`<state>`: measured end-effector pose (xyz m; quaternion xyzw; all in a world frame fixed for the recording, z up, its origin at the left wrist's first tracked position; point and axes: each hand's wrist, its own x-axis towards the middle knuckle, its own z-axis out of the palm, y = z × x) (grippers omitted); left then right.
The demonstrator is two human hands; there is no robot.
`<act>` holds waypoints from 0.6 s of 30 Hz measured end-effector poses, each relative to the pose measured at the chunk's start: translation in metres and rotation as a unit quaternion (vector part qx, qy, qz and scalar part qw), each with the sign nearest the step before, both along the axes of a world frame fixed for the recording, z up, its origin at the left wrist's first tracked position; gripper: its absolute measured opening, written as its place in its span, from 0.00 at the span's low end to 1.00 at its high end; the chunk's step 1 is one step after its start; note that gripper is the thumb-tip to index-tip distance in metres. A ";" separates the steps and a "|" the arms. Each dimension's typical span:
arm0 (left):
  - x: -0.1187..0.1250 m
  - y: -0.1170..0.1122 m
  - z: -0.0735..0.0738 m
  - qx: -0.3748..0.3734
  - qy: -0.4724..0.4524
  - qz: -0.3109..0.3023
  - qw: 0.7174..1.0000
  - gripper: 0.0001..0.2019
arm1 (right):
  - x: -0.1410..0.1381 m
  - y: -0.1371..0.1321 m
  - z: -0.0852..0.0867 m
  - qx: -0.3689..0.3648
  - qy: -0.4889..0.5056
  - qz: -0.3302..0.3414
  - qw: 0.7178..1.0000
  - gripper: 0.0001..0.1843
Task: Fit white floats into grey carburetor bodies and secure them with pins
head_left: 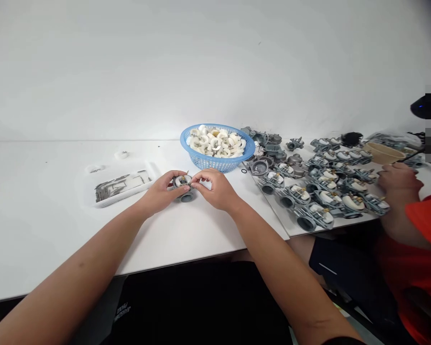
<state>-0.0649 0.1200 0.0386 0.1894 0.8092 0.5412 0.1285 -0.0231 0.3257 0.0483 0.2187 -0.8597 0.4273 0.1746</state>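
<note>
Grip: left hand [160, 191], right hand [215, 188] both clamped on 1 carburetor [186, 196] | 1 blue basket [215, 163] just beyond

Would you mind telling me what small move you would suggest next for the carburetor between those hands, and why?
Probably set the carburetor down among the rows of carburetors on the right: the left hand and right hand hold it with a white float fitted, much like those.
</note>
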 end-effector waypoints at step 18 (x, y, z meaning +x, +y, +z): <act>0.000 -0.007 0.002 0.062 -0.023 -0.036 0.997 0.35 | 0.002 0.005 0.004 -0.075 -0.043 0.010 0.996 0.05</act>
